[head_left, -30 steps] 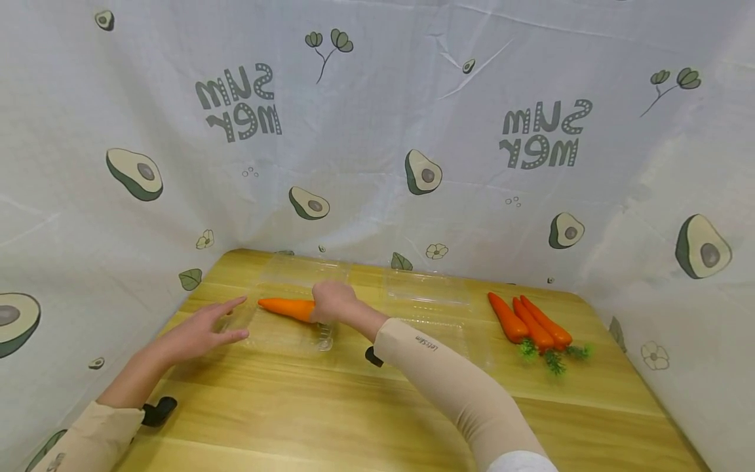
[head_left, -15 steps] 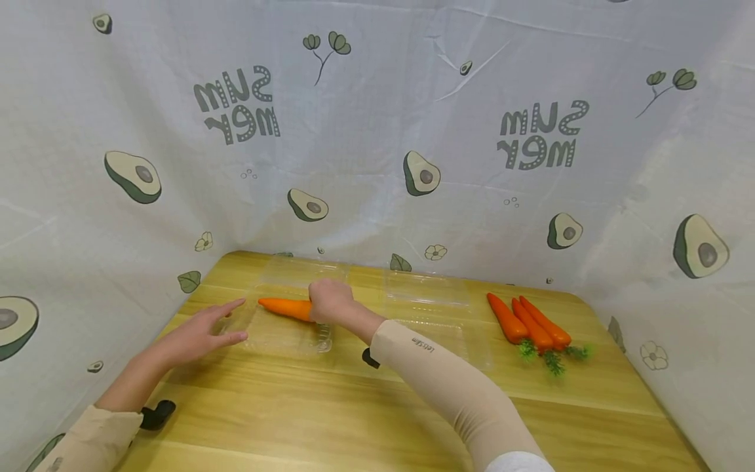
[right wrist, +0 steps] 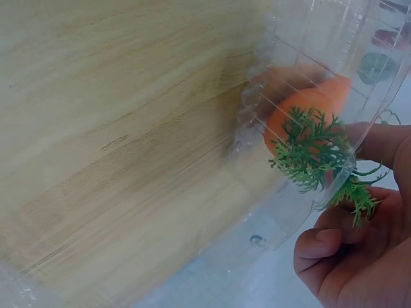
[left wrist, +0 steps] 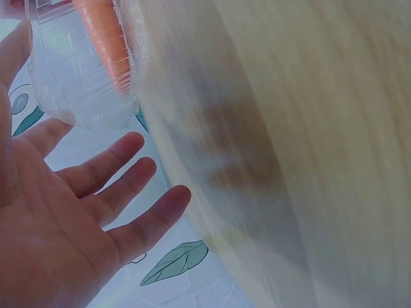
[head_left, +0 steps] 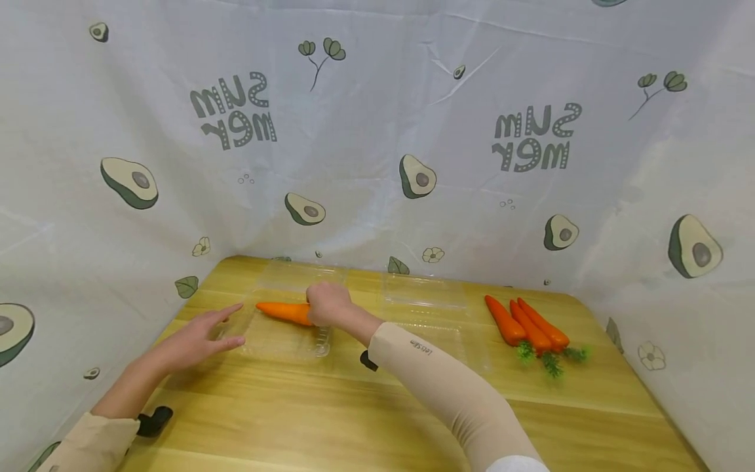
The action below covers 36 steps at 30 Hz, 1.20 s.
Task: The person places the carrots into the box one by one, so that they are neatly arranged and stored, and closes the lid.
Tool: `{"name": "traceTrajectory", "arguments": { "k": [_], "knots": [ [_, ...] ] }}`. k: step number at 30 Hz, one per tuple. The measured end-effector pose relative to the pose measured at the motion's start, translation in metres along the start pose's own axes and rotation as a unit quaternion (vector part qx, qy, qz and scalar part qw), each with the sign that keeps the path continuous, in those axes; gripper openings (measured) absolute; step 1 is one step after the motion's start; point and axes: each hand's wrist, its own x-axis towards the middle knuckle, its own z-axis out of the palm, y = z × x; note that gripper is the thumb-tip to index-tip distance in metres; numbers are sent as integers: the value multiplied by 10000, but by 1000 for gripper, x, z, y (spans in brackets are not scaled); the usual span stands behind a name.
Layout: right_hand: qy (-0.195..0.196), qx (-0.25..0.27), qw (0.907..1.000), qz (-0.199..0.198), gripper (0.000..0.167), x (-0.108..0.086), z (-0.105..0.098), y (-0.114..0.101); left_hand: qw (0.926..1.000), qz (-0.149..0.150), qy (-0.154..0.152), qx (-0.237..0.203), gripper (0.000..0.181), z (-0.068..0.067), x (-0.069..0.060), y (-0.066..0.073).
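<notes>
The held carrot (head_left: 286,312) — orange, tapering — bears feathery green leaves (right wrist: 309,149).

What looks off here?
The greens of the held carrot appear to poke over the rim of the clear container by the right hand instead of lying inside. Backdrop lettering reads mirrored. No spill visible.

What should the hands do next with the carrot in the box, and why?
Probably the right hand should gently let go, so the carrot can rest in the box. The carrot's tip looks to be inside the box walls, and the right hand grips the thick end. The left hand is beside the box, holding nothing.
</notes>
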Motion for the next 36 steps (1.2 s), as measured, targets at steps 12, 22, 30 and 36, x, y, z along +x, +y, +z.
{"name": "traceTrajectory", "arguments": {
  "k": [12,22,30,36],
  "knots": [
    [113,440,9990,21,35,-8,-4,4,10000,75,-10,-11,78,0,-1,3],
    [246,811,9964,-15,37,-22,-14,17,9998,142,-42,-144,78,4,-1,2],
    [280,1040,9942,-58,37,-38,-27,26,9999,96,-11,-103,77,1,-1,1],
    [339,1038,9940,-36,37,-48,-31,37,9999,122,12,-14,77,-1,-1,4]
  ]
}}
